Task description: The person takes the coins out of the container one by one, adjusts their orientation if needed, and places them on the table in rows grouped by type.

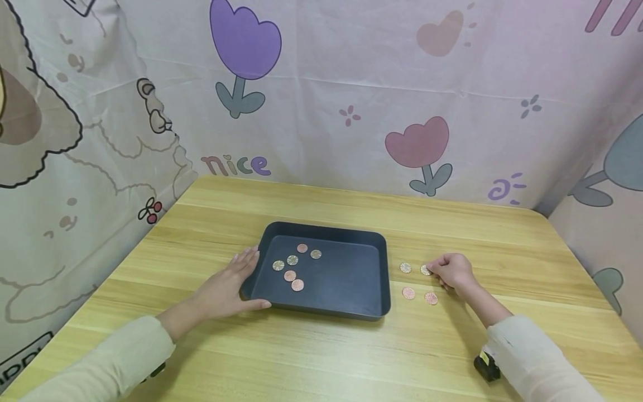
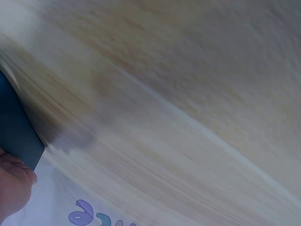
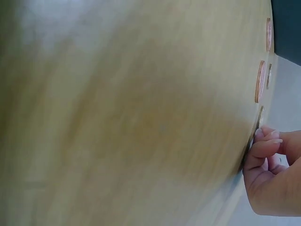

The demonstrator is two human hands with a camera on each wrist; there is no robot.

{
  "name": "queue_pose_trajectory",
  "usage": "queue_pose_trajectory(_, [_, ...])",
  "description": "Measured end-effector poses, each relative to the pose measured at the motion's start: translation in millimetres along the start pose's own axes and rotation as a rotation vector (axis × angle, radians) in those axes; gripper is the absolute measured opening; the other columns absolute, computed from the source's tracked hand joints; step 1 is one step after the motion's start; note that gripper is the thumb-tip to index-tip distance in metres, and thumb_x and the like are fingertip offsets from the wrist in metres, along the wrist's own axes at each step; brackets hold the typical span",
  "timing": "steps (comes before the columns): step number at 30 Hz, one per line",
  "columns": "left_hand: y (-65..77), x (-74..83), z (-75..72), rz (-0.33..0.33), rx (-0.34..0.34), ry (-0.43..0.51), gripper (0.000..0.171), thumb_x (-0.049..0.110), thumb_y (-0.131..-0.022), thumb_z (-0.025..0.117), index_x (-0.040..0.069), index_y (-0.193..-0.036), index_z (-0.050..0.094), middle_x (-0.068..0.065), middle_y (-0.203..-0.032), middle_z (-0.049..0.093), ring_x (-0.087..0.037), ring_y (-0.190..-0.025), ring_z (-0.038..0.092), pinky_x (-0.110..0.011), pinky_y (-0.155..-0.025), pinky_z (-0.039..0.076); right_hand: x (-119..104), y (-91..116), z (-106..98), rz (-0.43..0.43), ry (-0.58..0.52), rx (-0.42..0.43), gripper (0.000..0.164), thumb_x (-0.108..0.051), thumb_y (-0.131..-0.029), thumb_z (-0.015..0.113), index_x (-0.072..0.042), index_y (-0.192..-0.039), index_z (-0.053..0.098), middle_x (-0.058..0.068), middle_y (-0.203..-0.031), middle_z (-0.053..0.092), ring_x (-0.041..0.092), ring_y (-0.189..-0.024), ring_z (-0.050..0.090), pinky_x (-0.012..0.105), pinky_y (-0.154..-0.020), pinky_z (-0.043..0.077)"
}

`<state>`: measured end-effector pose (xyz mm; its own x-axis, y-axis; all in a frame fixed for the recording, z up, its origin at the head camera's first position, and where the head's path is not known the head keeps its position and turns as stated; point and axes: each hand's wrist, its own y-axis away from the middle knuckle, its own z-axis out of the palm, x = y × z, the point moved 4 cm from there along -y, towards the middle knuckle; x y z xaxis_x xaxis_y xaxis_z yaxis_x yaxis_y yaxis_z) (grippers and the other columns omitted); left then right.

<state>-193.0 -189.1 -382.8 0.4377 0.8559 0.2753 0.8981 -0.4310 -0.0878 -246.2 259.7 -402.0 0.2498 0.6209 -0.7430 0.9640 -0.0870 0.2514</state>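
Note:
A dark rectangular tray (image 1: 331,308) lies on the wooden table, with several gold and copper-coloured coins in its left half. My left hand (image 1: 228,286) rests against the tray's left end, fingers along the side wall and thumb at the near corner. To the right of the tray, my right hand (image 1: 454,272) pinches the edge of a gold coin (image 1: 425,270) at table level; its fingertips cover part of it. Beside that lie another gold coin (image 1: 405,268) and two copper-coloured coins, one (image 1: 408,293) nearer the tray and one (image 1: 431,298) below the hand.
The wooden table (image 1: 321,357) reaches back to a printed cloth (image 1: 321,111) that hangs behind it and along both sides. A small black device (image 1: 486,367) sits under the right sleeve (image 1: 537,352).

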Motion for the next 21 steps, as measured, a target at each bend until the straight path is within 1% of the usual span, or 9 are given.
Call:
queue_pose_trajectory(4, [-0.1, -0.4, 0.3, -0.007, -0.003, 0.005, 0.109, 0.066, -0.07, 0.065, -0.007, -0.141, 0.029, -0.019, -0.152, 0.023, -0.037, -0.14, 0.022, -0.05, -0.115, 0.022, -2, 1, -1, 0.006, -0.009, 0.009, 0.016, -0.007, -0.09, 0.054, 0.008, -0.091, 0.058, -0.001, -0.06, 0.057, 0.006, -0.045, 0.046, 0.016, -0.04, 0.04])
queue_pose_trajectory(7, [0.1, -0.6, 0.6, -0.004, 0.005, 0.003, 0.108, 0.066, -0.07, 0.064, -0.008, -0.141, 0.029, -0.02, -0.152, 0.024, -0.037, -0.14, 0.023, -0.05, -0.115, 0.023, -7, 1, -3, -0.025, -0.022, 0.035, 0.017, -0.009, -0.091, 0.054, 0.008, -0.094, 0.057, -0.002, -0.061, 0.056, 0.006, -0.046, 0.046, 0.016, -0.039, 0.039])
queue_pose_trajectory(9, [0.2, -0.6, 0.8, 0.004, 0.014, -0.001, 0.107, 0.065, -0.071, 0.065, -0.008, -0.141, 0.03, -0.021, -0.151, 0.025, -0.038, -0.14, 0.024, -0.05, -0.115, 0.024, -13, 2, -4, -0.075, -0.02, 0.056, 0.02, -0.012, -0.091, 0.055, 0.007, -0.095, 0.057, -0.001, -0.06, 0.056, 0.005, -0.045, 0.044, 0.016, -0.039, 0.038])
queue_pose_trajectory(13, [0.4, -0.6, 0.7, 0.014, 0.023, -0.009, 0.107, 0.064, -0.071, 0.065, -0.009, -0.14, 0.031, -0.022, -0.15, 0.026, -0.039, -0.139, 0.025, -0.05, -0.114, 0.025, -29, 6, -6, -0.178, -0.003, 0.107, 0.024, -0.017, -0.092, 0.056, 0.007, -0.096, 0.058, 0.002, -0.066, 0.057, 0.003, -0.047, 0.042, 0.016, -0.038, 0.036])
queue_pose_trajectory(17, [0.2, -0.9, 0.4, 0.003, 0.007, -0.005, 0.108, 0.065, -0.07, 0.065, -0.008, -0.141, 0.03, -0.02, -0.151, 0.024, -0.037, -0.14, 0.023, -0.05, -0.115, 0.024, -47, 11, -3, -0.255, -0.033, 0.15, 0.022, -0.013, -0.09, 0.058, 0.008, -0.094, 0.059, 0.008, -0.073, 0.059, 0.002, -0.05, 0.045, 0.016, -0.041, 0.04])
queue_pose_trajectory(19, [0.3, -0.6, 0.2, -0.001, 0.0, -0.002, 0.108, 0.065, -0.07, 0.065, -0.007, -0.141, 0.029, -0.02, -0.152, 0.024, -0.037, -0.14, 0.023, -0.05, -0.115, 0.023, -57, 14, 1, -0.284, -0.068, 0.148, 0.021, -0.012, -0.09, 0.059, 0.009, -0.094, 0.059, 0.006, -0.07, 0.058, 0.001, -0.049, 0.045, 0.016, -0.041, 0.04])
queue_pose_trajectory(21, [0.0, -1.0, 0.4, -0.003, -0.003, -0.001, 0.109, 0.066, -0.07, 0.065, -0.007, -0.141, 0.029, -0.02, -0.152, 0.023, -0.037, -0.14, 0.022, -0.05, -0.115, 0.023, -67, 17, 6, -0.309, -0.091, 0.138, 0.021, -0.011, -0.09, 0.059, 0.009, -0.094, 0.059, 0.002, -0.068, 0.056, 0.001, -0.048, 0.045, 0.016, -0.04, 0.04])
